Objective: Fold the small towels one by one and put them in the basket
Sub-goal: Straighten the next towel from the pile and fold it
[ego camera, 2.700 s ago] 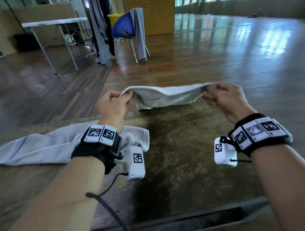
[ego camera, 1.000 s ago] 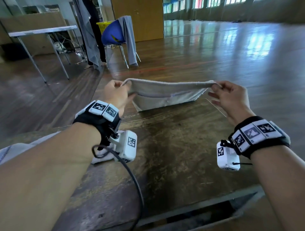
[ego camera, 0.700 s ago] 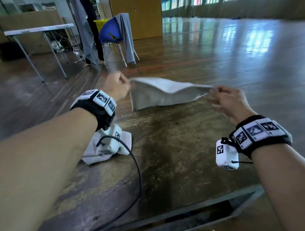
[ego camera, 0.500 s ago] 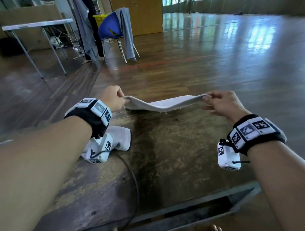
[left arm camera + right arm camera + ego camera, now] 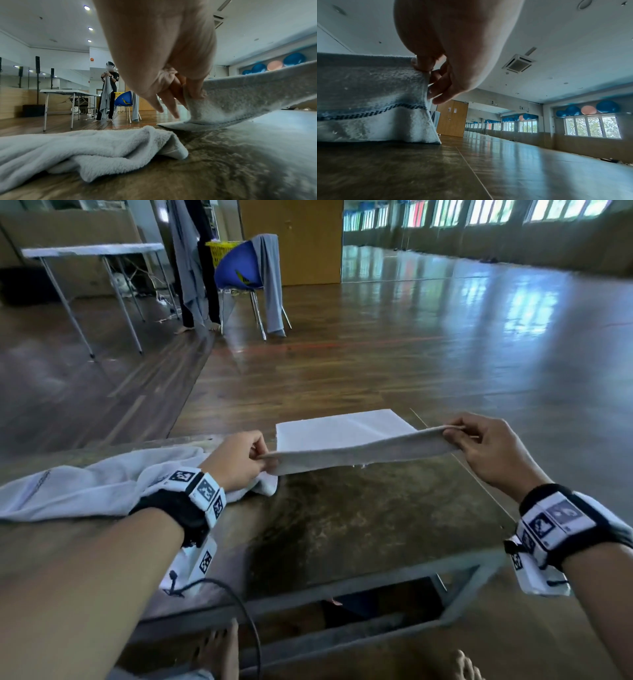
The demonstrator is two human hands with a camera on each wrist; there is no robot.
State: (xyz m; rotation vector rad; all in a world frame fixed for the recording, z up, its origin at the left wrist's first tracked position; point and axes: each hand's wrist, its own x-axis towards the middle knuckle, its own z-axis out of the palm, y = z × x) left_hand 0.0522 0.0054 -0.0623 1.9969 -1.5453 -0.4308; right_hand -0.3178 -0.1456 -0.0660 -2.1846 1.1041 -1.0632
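Note:
A small white towel [image 5: 342, 436] lies partly on the far part of the worn table [image 5: 359, 522], its near edge lifted. My left hand [image 5: 262, 457] pinches the towel's near left corner low by the tabletop. My right hand [image 5: 452, 433] pinches the near right corner a little higher. In the left wrist view the thumb and fingers [image 5: 192, 93] clamp the terry cloth [image 5: 248, 94]. The right wrist view shows the towel [image 5: 368, 94] hanging from my fingertips [image 5: 421, 65], with a dark stitched stripe across it. No basket is in view.
A crumpled white towel [image 5: 102, 484] lies on the table's left side, under my left forearm. Beyond the table's far edge is bare wooden floor. Far left stand a folding table [image 5: 92, 251], a blue chair [image 5: 239, 272] with grey cloth, and a person [image 5: 109, 92] holding a cloth.
The towel was held taut in the air. Both hands have swung it out and down, so its far part now lies flat on the table. The hands have come lower and nearer to me.

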